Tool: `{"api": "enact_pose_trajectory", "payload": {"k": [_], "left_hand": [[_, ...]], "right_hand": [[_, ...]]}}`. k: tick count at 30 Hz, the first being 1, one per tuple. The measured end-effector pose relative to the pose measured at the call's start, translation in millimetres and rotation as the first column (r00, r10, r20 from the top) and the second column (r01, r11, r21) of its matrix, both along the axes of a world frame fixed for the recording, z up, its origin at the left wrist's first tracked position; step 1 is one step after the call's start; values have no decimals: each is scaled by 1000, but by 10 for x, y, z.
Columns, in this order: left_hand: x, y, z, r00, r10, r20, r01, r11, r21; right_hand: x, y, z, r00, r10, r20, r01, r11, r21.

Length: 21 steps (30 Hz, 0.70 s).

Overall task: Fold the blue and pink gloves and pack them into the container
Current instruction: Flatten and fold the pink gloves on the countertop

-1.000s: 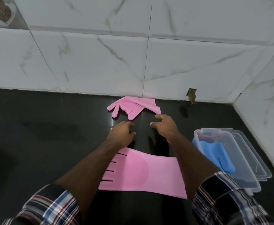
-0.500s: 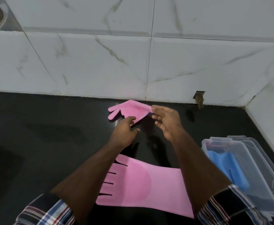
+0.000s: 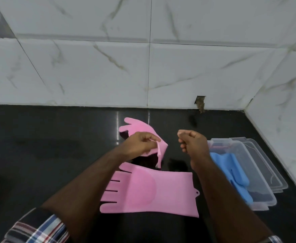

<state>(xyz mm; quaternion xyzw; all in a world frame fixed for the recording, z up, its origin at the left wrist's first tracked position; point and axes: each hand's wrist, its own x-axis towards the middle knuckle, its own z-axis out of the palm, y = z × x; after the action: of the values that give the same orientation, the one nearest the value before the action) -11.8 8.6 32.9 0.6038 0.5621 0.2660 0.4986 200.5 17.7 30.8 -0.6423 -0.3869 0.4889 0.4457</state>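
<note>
My left hand (image 3: 140,144) pinches the folded pink glove (image 3: 138,127) by its cuff edge and holds it a little above the black counter, its fingers pointing to the back left. A thin strip of it hangs down from the pinch. My right hand (image 3: 192,142) hovers just right of it, fingers curled, holding nothing. A second pink glove (image 3: 149,192) lies flat and unfolded between my forearms, fingers to the left. At the right, blue gloves (image 3: 231,171) lie folded inside the clear plastic container (image 3: 261,188).
The container's clear lid (image 3: 273,169) lies against its far right side. White marble-tiled walls close the counter at the back and right, with a small broken hole (image 3: 200,102) at the tile base. Dark counter (image 3: 47,146) stretches to the left.
My left hand has lifted the folded pink glove off the counter and drawn it nearer. My right hand has let go of that glove and pulled back to the right with its fingers curled.
</note>
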Motion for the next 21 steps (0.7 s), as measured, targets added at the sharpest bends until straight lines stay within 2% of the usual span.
{"api": "enact_pose_trajectory", "payload": {"k": [2, 4, 7, 9, 16, 18, 21], "left_hand": [[-109, -121, 59, 979, -62, 196, 102, 974, -202], [-254, -151, 53, 962, 58, 268, -2, 979, -204], [-424, -148, 19, 941, 321, 102, -317, 947, -52], [-488, -142, -28, 902, 431, 31, -431, 902, -2], [-563, -267, -108, 850, 527, -29, -527, 849, -38], [-585, -289, -133, 846, 531, -44, -533, 845, -52], [-584, -305, -157, 857, 511, -72, -513, 858, -18]], "right_hand": [[30, -16, -115, 996, 23, 90, -25, 1000, 15], [12, -19, -181, 979, 95, 181, -99, 995, 12], [-69, -5, -234, 886, 248, 392, -247, 967, -54], [-130, 9, -266, 809, 339, 480, -329, 938, -109], [-207, 55, -255, 650, 386, 655, -341, 918, -203], [-197, 67, -253, 658, 399, 639, -330, 915, -232], [-179, 102, -214, 728, 350, 589, -270, 937, -223]]}}
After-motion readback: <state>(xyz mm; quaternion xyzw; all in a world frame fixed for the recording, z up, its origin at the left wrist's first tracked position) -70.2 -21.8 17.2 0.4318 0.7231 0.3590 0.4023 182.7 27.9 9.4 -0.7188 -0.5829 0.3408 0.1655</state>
